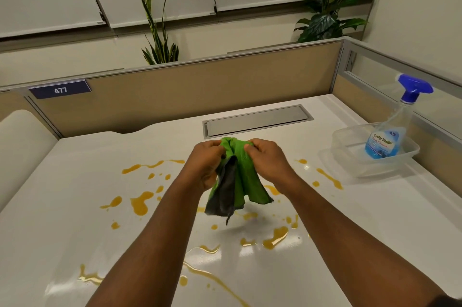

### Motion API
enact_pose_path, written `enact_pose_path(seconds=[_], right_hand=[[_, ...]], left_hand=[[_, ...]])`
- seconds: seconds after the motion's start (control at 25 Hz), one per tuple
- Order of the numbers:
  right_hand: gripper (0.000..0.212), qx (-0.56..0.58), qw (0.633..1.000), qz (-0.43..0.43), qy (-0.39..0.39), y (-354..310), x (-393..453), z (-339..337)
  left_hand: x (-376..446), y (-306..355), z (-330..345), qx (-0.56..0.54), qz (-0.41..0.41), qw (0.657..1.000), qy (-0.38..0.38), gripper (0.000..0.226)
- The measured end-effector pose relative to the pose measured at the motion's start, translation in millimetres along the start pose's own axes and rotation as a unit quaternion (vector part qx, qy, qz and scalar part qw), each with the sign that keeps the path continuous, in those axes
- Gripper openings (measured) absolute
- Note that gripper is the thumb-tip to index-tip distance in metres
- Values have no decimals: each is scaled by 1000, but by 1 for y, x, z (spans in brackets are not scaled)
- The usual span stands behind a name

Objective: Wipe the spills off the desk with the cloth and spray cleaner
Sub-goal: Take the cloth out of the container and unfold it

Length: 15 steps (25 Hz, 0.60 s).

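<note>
Far left: a blue number plate [59, 89] reading 477 hangs on the tan partition [190, 91] behind the white bench [75, 156].
Spills, left side: orange puddles and drips [140, 203] lie scattered across the bench, running from the middle down to the near edge.
Left hand [207, 164]: raised above the bench, its grip clamped on the top left of the cloth.
Cloth [237, 176]: green on one face and grey on the other, bunched at the top between both hands. Its lower end hangs free over the spills and does not appear to touch the bench.
Right hand [267, 159]: level with the left and near it, its grip clamped on the top right of the cloth.
Spills, right side: more orange streaks [330, 179] trail toward a clear plastic tub [350, 156].
Spray cleaner [392, 131]: a clear bottle of blue liquid with a blue trigger, standing upright in the tub, well apart from both hands.
Step in hand: probably sorting or folding the cloth before wiping.
Doing it well: fold it into a flat pad so one whole face meets the bench, then gather the puddles inward rather than pushing them toward the edges.
</note>
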State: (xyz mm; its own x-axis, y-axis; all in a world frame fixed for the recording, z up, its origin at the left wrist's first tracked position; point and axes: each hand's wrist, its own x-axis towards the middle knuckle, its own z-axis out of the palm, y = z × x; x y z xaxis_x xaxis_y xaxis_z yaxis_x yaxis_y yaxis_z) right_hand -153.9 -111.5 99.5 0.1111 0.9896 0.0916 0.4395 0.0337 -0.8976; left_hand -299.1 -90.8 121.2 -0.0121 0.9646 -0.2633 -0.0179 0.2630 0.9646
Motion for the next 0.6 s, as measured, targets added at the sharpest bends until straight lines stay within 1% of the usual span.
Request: enact_pose_path(seconds=[0.08, 0.12, 0.16, 0.2, 0.28, 0.32, 0.36, 0.4, 0.44, 0.48, 0.52, 0.56, 0.6], right_hand=[[27, -43, 998, -32, -18, -4, -7, 10], [28, -61, 997, -43, -22, -5, -10, 15], [30, -66, 996, -48, -27, -6, -14, 20], [32, -56, 997, -48, -35, -6, -18, 23], [34, -17, 997, -50, -52, -6, -22, 27], [33, -3, 997, -54, -47, -5, -23, 28], [29, 3, 998, -60, -30, -3, -21, 27], [24, -2, 998, -65, -8, -1, -19, 25], [20, -13, 998, -64, 13, 0, -15, 21], [19, -28, 997, -59, 29, 0, -10, 17], [20, -43, 997, -49, 38, 0, -4, 12], [21, -57, 997, -37, 39, -3, 2, 5], [22, -66, 997, -27, 33, -8, 8, -2]], left_hand=[[-6, 3, 11, -29, -5, 1000, -7, 37], [-7, 3, 16, -58, -19, 998, 3, 33], [-9, 2, 21, -105, -38, 994, 14, 25], [-12, 2, 25, -169, -55, 984, 10, 22], [-12, 0, 23, -261, -66, 962, -44, 53], [-9, -2, 20, -293, -62, 951, -78, 65], [-9, -3, 15, -332, -58, 934, -121, 73], [-11, -3, 11, -362, -59, 919, -145, 77], [-11, -4, 7, -378, -63, 912, -146, 78], [-10, -5, 3, -377, -67, 915, -131, 75], [-8, -8, 1, -362, -73, 925, -95, 69], [-6, -13, -2, -342, -89, 934, -49, 60], [-5, -18, -5, -328, -120, 937, 5, 52]])
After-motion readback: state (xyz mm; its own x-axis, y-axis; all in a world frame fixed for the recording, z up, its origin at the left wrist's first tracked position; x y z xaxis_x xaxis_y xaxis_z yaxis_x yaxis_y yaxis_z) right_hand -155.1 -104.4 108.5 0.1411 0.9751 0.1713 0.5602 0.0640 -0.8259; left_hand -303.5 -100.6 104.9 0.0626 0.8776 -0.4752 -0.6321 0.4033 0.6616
